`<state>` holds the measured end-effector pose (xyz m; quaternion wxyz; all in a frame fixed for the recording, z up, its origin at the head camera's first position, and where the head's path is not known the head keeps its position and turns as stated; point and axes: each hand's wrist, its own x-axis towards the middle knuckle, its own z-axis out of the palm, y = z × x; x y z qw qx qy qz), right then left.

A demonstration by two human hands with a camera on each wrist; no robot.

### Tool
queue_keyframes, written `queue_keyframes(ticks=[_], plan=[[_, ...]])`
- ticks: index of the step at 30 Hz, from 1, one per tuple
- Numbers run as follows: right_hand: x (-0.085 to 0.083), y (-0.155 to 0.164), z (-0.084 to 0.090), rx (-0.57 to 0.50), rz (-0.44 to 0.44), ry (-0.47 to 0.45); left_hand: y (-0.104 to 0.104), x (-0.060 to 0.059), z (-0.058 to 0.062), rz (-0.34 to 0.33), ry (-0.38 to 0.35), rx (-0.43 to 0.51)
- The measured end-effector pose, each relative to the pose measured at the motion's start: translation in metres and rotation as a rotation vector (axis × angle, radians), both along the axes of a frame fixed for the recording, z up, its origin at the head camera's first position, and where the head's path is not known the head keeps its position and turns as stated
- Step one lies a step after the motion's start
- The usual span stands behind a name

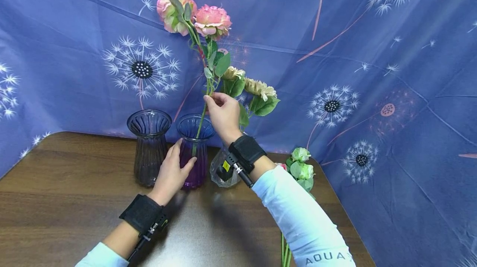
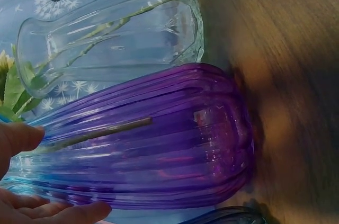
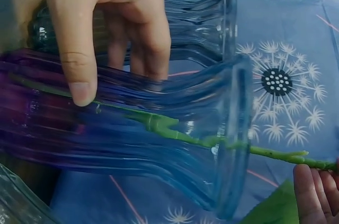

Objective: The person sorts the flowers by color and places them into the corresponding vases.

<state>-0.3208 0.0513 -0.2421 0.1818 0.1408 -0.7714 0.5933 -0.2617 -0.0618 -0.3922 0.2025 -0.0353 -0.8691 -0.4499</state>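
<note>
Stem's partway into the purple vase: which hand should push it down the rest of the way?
Right. The right hand already pinches the flower stem above the rim, while the left hand steadies the purple vase.

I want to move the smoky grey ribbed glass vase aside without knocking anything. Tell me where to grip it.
Grip the smoky grey ribbed glass vase at its narrow waist, below the flared rim, coming from its free left side. The purple ribbed glass vase stands close on its right, with the left hand around it, so that side is crowded.
</note>
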Motion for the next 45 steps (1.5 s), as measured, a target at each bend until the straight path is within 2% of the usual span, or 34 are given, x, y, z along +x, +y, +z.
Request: queue_keyframes(ticks=[6,13,25,36,45], plan=[[-0.004,-0.001,-0.007,0.031,-0.016,-0.001,0.001,-0.003,0.000,-0.001,-0.013,0.005],[0.000,-0.001,-0.021,0.065,-0.007,-0.050,-0.001,0.003,-0.005,-0.009,-0.053,-0.003],[-0.002,-0.001,-0.023,0.085,-0.007,-0.061,-0.002,0.000,0.002,-0.012,-0.012,-0.013],[-0.001,0.001,-0.035,0.084,0.009,-0.100,-0.002,0.001,0.001,-0.004,-0.028,-0.022],[0.000,0.002,-0.034,0.134,0.016,-0.137,-0.001,0.002,-0.001,0.001,-0.012,-0.022]])
